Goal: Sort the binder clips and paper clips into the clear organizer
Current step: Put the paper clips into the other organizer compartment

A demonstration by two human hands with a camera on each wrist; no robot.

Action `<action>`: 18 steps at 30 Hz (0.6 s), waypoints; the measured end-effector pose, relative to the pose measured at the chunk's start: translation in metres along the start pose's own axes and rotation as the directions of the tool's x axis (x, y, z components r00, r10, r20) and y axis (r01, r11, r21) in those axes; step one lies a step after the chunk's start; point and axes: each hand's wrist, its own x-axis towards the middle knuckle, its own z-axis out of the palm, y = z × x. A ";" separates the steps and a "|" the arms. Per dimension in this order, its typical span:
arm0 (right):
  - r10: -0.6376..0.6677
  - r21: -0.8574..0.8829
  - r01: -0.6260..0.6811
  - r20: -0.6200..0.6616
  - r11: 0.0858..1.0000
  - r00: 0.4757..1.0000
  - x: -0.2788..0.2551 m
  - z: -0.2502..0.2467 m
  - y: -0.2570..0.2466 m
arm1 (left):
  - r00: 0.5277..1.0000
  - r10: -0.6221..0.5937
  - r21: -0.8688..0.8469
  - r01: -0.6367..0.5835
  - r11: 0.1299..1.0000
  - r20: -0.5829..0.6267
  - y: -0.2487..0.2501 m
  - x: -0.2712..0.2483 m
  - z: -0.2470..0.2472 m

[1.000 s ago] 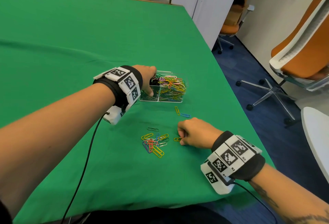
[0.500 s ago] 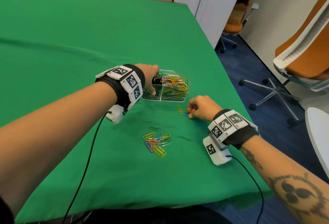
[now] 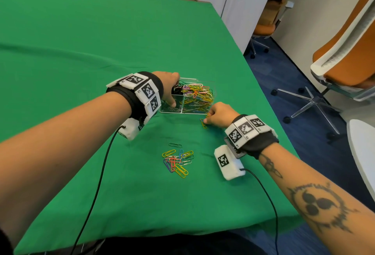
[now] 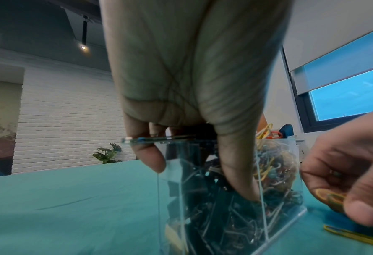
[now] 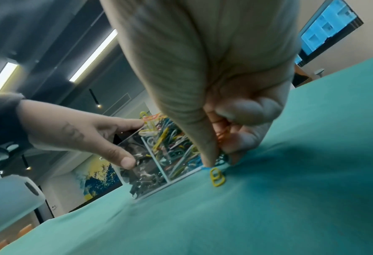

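Note:
The clear organizer (image 3: pixel 183 112) stands on the green cloth, its right compartments heaped with coloured paper clips (image 3: pixel 197 96) and its left side holding black binder clips (image 4: pixel 205 195). My left hand (image 3: pixel 172 90) grips its left side, thumb (image 4: pixel 239 172) down the near wall and fingers over the top rim. My right hand (image 3: pixel 206 118) is at the organizer's front right corner and pinches several paper clips (image 5: pixel 221 135) against the cloth. A yellow clip (image 3: pixel 203 123) lies just under its fingertips. A loose pile of paper clips (image 3: pixel 178 160) lies nearer to me.
The table's right edge (image 3: pixel 269 112) runs close to my right wrist, with orange office chairs (image 3: pixel 349 56) beyond it on the blue floor. Cables trail from both wrist bands across the cloth. Green cloth (image 3: pixel 81 41) stretches far to the left and back.
My right hand moved from beside the loose pile up to the organizer's front right corner, onto the two clips lying there. My left hand kept its hold on the organizer.

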 end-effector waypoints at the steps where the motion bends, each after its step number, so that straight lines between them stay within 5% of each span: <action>1: 0.005 -0.014 -0.005 0.000 1.000 1.000 0.001 0.001 -0.004 | 1.000 -0.001 0.000 0.001 1.000 -0.001 0.000 0.000 0.000; 18: -0.053 -0.261 0.077 0.099 0.962 0.994 -0.012 0.014 -0.023 | 1.000 0.000 0.011 0.001 1.000 -0.012 0.001 -0.001 0.000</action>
